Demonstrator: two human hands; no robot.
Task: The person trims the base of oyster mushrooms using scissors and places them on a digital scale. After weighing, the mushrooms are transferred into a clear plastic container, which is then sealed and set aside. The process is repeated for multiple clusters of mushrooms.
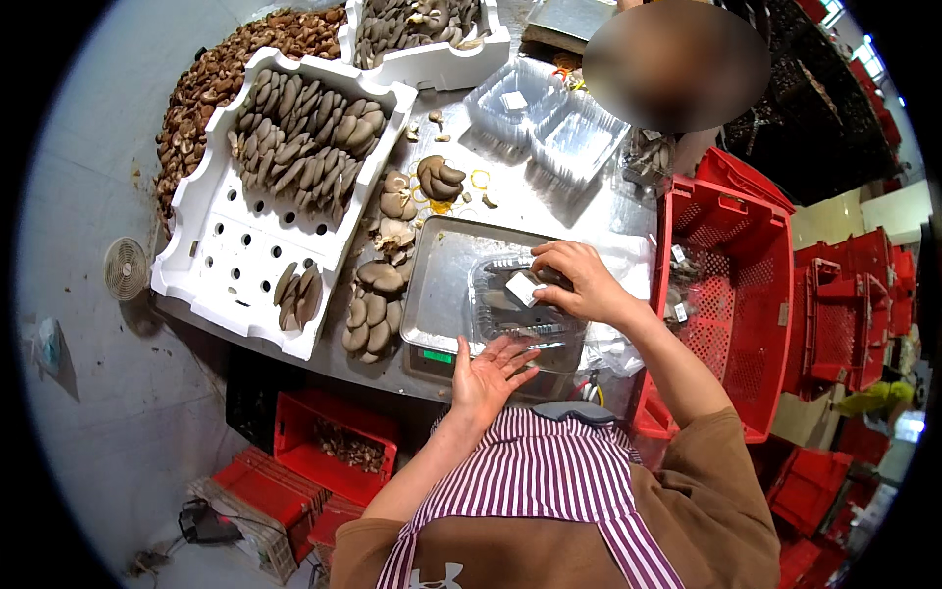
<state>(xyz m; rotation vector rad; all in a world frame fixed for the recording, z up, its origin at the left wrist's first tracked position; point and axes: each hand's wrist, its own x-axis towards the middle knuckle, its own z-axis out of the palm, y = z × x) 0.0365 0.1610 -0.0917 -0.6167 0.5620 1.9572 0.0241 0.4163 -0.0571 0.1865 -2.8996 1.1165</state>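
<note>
A clear plastic tray [480, 319] rests on the metal pan of a digital scale [432, 280], with a small white label [523, 289] showing on it. My right hand [586, 282] reaches over the tray's right side, its fingers and thumb closed around a grey oyster mushroom [553, 278]. How much it grips is partly hidden by the fingers. By the tray's near edge, my left hand [491, 378] is open, palm up, fingers spread and nothing in it. Left of the scale lie several loose oyster mushroom clusters [371, 324].
A white foam crate [211, 280] of oyster mushrooms stands left, beside a brown mushroom heap [285, 37]. Stacked clear trays [579, 142] are at the back. A red crate [731, 294] with packed trays borders the table's right. Another person, blurred, is at the far side.
</note>
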